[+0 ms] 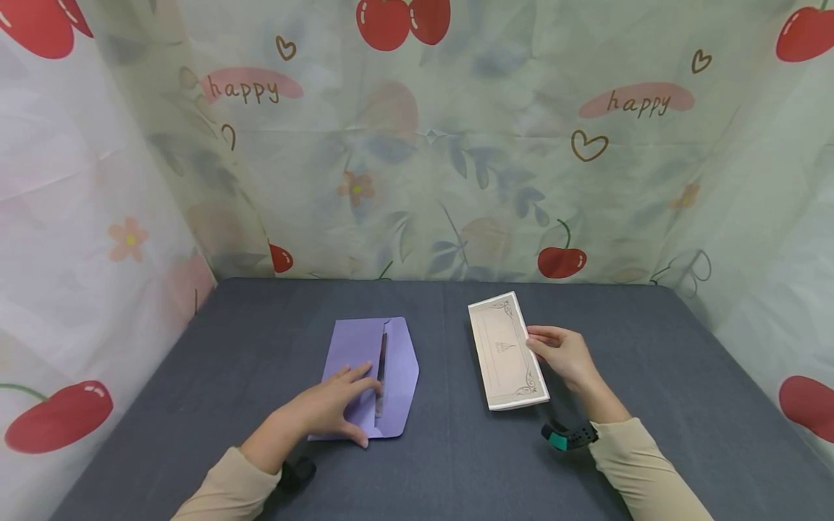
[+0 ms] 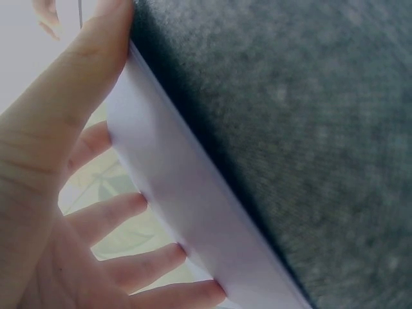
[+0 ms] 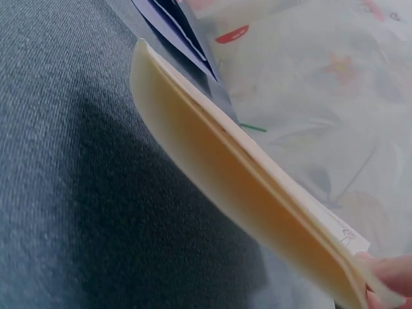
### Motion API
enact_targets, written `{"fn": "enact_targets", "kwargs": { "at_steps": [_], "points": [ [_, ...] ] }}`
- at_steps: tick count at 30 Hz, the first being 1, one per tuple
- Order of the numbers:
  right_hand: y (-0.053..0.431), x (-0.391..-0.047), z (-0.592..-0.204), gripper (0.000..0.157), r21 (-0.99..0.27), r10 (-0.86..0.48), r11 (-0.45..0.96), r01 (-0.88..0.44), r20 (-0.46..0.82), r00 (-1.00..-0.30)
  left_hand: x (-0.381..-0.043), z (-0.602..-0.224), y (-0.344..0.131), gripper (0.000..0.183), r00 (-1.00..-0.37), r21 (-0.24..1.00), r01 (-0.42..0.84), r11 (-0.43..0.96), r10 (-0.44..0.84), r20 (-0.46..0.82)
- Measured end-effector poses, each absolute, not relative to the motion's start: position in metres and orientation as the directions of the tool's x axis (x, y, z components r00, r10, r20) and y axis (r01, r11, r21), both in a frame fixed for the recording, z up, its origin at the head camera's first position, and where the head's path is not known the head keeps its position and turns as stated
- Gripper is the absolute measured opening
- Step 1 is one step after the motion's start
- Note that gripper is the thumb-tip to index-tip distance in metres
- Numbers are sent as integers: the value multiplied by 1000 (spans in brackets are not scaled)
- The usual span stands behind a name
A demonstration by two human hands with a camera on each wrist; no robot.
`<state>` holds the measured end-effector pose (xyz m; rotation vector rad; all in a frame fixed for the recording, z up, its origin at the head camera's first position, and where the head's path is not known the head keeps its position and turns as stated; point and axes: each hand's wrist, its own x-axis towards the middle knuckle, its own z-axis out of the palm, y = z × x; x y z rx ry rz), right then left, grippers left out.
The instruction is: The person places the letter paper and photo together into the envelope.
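Observation:
A purple envelope (image 1: 348, 347) lies on the table with its pointed flap (image 1: 405, 383) folded out to the right and its mouth gaping. My left hand (image 1: 326, 405) rests on it, fingers spread, thumb near the lower edge. In the left wrist view the fingertips touch the envelope's pale surface (image 2: 167, 167). My right hand (image 1: 565, 354) pinches a cream folded card (image 1: 503, 351) by its right edge, thumb on top. Scrollwork corners and a small central emblem decorate the card's face. In the right wrist view the card (image 3: 212, 151) tilts above the table, its folded layers parted.
A dark grey cloth (image 1: 443, 477) covers the table. Printed curtains (image 1: 430, 145) with cherries and hearts hang behind and at both sides. A black band with a teal patch (image 1: 558, 441) is at the right wrist, and a dark device (image 1: 298, 474) sits under the left wrist.

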<state>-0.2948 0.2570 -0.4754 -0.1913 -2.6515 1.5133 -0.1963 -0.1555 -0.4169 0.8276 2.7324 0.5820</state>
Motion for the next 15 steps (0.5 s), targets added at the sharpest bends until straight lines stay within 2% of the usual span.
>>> {"fn": "enact_targets", "kwargs": {
  "at_steps": [9, 15],
  "points": [
    [249, -294, -475, 36, -873, 116, 486, 43, 16, -993, -197, -419, -156, 65, -814, 433, 480, 763, 572, -106],
    [244, -289, -471, 39, -905, 91, 424, 14, 27, -995, -197, -419, -156, 64, -814, 433, 482, 762, 572, -100]
  ]
}}
